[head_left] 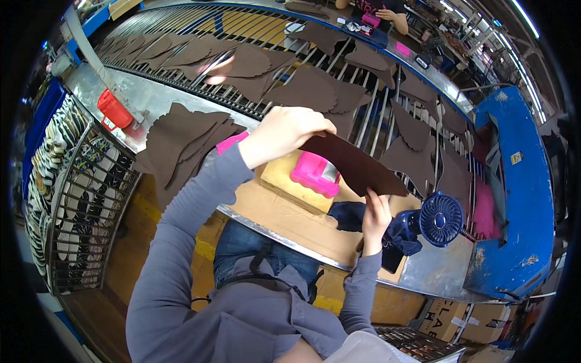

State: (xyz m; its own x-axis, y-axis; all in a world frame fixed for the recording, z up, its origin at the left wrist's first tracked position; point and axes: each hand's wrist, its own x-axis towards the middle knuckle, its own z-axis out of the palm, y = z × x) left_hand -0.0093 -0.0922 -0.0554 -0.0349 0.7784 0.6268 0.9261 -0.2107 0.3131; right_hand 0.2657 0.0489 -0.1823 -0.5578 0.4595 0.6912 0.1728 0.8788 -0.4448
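Two hands, one brown piece

This place seems to be a factory workshop. A long conveyor of grey metal rollers crosses it, and on the conveyor lie many flat dark brown pieces with curved edges, similar in shape. At its right end stands a big blue metal machine housing with chipped paint. On the left, a dark metal wire rack is filled with striped, sole-like pieces. Another person sits or stands beyond the conveyor. Long white tube lights and stacked brown cardboard boxes also look industrial.
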